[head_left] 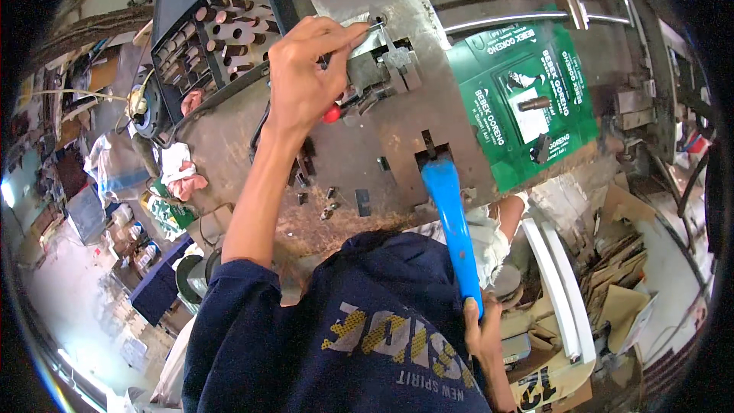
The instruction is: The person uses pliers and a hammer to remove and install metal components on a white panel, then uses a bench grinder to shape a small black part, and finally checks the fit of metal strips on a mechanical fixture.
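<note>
My left hand (pixel 306 80) reaches up over a grey steel machine plate (pixel 367 145). Its fingertips pinch a thin metal piece (pixel 376 24) at a small metal block (pixel 386 61) mounted on the plate. A red-tipped tool (pixel 331 113) shows just under the palm; I cannot tell whether the hand holds it. Low on the right, my right hand (pixel 478 325) is closed around the bottom end of a long blue lever handle (pixel 453 226). That handle rises to a slot in the plate.
A green printed sheet (pixel 527 99) covers the plate's right part, under two chrome rails (pixel 520 1). A dark rack (pixel 218 30) with round holes and short cylinders sits upper left. A white plastic chair (pixel 558 275) and cardboard (pixel 619 275) lie at the right.
</note>
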A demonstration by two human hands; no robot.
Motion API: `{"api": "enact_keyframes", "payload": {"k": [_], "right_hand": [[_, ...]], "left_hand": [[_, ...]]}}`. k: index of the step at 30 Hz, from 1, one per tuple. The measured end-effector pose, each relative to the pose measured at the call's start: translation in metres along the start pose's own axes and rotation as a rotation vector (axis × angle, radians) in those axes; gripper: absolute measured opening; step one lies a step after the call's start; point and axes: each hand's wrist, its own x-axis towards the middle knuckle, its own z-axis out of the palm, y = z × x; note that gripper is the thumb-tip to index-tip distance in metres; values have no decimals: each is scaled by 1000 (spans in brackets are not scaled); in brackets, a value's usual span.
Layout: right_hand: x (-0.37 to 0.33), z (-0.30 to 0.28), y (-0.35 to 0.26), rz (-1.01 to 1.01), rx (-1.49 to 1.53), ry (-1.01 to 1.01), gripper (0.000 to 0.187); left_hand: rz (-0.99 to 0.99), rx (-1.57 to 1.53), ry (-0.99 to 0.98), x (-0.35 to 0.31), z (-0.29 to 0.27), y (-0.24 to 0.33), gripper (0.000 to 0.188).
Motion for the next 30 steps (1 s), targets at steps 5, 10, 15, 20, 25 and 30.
{"api": "enact_keyframes", "payload": {"k": [5,10,15,20,25,30], "right_hand": [[-10,-12,-24,93,38,-36,65],[-2,-1,1,29,-11,-31,65],[8,6,18,72,47,-103,65],[-7,-8,-10,45,-4,-46,60],[11,3,21,29,66,-125,58],[3,-1,0,40,18,-31,63]], "left_hand": [[-9,-7,5,1,-1,3,27],[-15,4,-2,2,-1,5,27],[-39,13,-2,0,0,4,28],[-25,25,15,-1,1,4,28],[-41,10,22,-1,3,5,27],[-55,3,36,-2,9,5,24]]}}
